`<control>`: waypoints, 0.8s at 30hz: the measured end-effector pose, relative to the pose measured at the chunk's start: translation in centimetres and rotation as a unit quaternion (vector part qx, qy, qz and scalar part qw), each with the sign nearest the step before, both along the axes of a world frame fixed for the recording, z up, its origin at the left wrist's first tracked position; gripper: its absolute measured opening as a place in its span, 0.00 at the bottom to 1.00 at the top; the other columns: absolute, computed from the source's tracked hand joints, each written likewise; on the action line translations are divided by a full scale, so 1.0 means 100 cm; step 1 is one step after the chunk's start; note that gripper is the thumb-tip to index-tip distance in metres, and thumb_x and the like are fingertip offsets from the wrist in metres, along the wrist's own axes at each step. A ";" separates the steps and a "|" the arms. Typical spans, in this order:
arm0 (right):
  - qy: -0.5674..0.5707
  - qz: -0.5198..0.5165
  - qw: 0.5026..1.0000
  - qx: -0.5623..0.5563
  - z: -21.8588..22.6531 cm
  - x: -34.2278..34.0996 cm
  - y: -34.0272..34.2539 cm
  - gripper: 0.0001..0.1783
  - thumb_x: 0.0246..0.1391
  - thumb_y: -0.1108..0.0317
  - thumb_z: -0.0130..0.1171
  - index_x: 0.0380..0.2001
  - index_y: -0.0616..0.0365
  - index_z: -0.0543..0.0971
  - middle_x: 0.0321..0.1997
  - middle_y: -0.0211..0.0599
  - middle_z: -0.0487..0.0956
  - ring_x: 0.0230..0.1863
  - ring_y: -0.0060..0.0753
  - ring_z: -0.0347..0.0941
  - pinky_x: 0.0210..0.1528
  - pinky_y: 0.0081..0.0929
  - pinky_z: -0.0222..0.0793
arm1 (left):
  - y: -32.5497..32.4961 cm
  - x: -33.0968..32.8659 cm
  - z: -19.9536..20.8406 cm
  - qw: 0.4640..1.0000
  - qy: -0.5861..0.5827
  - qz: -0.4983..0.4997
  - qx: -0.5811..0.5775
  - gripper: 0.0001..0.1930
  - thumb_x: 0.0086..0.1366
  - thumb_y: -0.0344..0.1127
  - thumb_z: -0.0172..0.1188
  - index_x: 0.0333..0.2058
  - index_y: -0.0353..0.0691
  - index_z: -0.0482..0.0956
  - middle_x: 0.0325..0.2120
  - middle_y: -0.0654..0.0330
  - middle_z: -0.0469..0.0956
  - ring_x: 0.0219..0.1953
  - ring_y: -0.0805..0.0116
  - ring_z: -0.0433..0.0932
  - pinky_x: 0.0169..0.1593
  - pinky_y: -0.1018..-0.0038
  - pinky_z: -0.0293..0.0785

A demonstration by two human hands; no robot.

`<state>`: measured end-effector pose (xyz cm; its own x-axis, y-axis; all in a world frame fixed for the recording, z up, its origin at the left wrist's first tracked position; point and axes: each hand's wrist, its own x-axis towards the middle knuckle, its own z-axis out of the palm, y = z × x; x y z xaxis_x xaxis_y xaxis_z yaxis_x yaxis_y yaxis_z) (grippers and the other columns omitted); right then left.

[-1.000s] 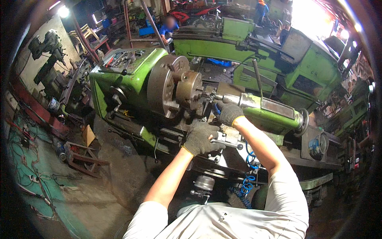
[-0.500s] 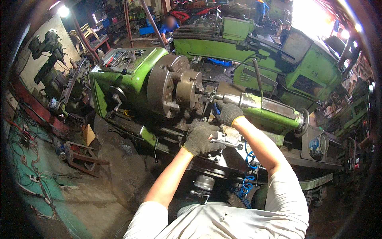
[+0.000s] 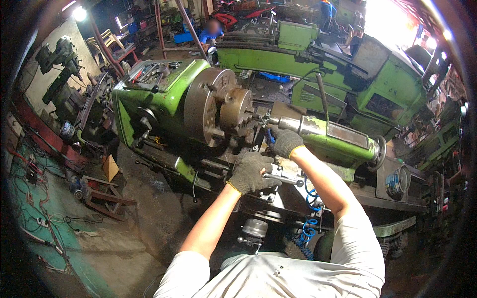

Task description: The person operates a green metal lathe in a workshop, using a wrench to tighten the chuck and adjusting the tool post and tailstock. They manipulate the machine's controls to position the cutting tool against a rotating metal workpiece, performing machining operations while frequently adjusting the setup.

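My left hand (image 3: 250, 174), in a dark knit glove, lies over the lathe's tool slide with its fingers stretched out beside a metal lever (image 3: 285, 179). My right hand (image 3: 286, 143), gloved too, is closed around a blue air blow gun (image 3: 270, 135), mostly hidden by the fingers. Its coiled blue hose (image 3: 310, 223) hangs below my right forearm. Left of the right hand, a round metal workpiece (image 3: 235, 111) sits in the large lathe chuck (image 3: 206, 107). Behind the right hand, the tailstock (image 3: 333, 134) points its steel quill toward the workpiece.
Tools lie on the green headstock (image 3: 164, 74). A handwheel (image 3: 379, 151) and a metal bucket (image 3: 398, 182) are at the right. Another green lathe (image 3: 258, 57) stands behind, with a person (image 3: 211, 34) beyond it. Cables cross the green floor (image 3: 54, 233) at left.
Marks on the chuck and the workpiece sit differently, so they have turned. Both hands stay in nearly the same place.
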<state>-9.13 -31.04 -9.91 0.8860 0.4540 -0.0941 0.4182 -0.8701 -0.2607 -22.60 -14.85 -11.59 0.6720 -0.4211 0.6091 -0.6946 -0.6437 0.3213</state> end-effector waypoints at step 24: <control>-0.024 0.011 1.000 0.009 -0.010 0.004 -0.003 0.29 0.61 0.47 0.54 0.64 0.40 0.70 0.52 0.55 0.82 0.54 0.59 0.79 0.57 0.52 0.72 | -0.001 0.000 0.001 1.000 -0.006 -0.001 -0.005 0.25 0.49 0.62 0.73 0.29 0.44 0.84 0.38 0.59 0.84 0.40 0.54 0.81 0.45 0.58 0.75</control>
